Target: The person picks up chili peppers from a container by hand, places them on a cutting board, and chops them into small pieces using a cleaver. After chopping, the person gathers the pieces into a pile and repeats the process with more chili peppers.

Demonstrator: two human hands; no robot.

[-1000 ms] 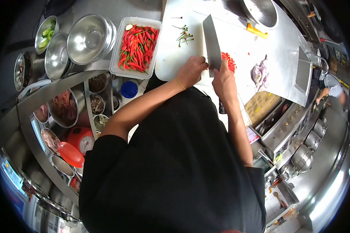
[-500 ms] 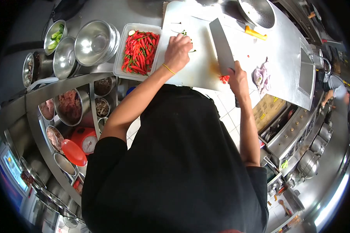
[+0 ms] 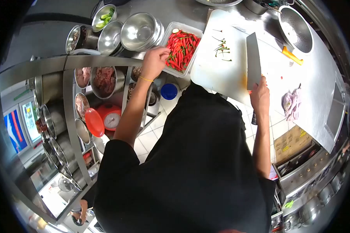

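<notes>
My left hand [image 3: 156, 61], with a yellow band at the wrist, is at the left rim of a clear plastic tub [image 3: 191, 70] of red chili peppers [image 3: 181, 48]. Its fingers are curled together against the chilies, and what they pinch, if anything, is hidden. My right hand [image 3: 260, 97] is closed round the handle of a cleaver [image 3: 253, 60]. The broad blade lies along the right side of the white cutting board [image 3: 217, 73], pointing away from me. Green chili stems [image 3: 222, 48] are scattered on the board. Bits of red chili show beside the blade.
Stacked steel bowls [image 3: 140, 33] stand left of the tub, near a bowl of green vegetable pieces [image 3: 105, 17]. Right of the board are a yellow-handled tool [image 3: 292, 55], a colander [image 3: 295, 29] and a pale purplish item [image 3: 292, 103]. Below left, shelves hold meat bowls [image 3: 104, 80] and a red scale [image 3: 109, 116].
My left hand has moved from over the cutting board leftward to the chili tub. The right hand still grips the cleaver. The whole view has shifted, with the counter now further right.
</notes>
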